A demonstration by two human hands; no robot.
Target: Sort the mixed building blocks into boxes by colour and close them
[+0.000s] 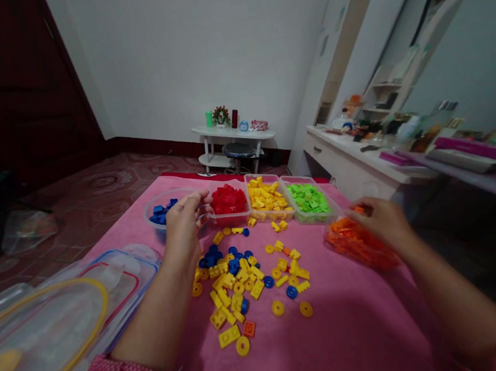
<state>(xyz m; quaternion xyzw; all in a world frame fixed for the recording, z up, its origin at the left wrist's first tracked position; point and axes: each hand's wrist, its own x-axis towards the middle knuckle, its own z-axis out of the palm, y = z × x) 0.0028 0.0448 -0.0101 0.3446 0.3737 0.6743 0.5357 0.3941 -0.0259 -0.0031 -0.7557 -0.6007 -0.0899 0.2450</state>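
Note:
My left hand (182, 222) reaches over the table between a round clear bowl (154, 227) of blue bricks (161, 213) and a clear box of red bricks (228, 200). Its fingers are loosely bent and apart, close to the red box's left side, with nothing visible in them. On the right, my right hand (384, 222) is at the rim of a clear container (335, 247) full of orange pieces (353, 237). Its fingers are curled, and what they grip is partly hidden. Loose yellow bricks (245, 275) and blue wheels (292, 292) lie scattered between my arms.
Boxes of yellow bricks (267, 198) and green bricks (308, 199) line the far edge of the pink-covered table (341, 335). Stacked clear lids (115, 279) lie at left. A cluttered dresser (351, 148) stands at right, and a low white shelf (219, 131) by the wall.

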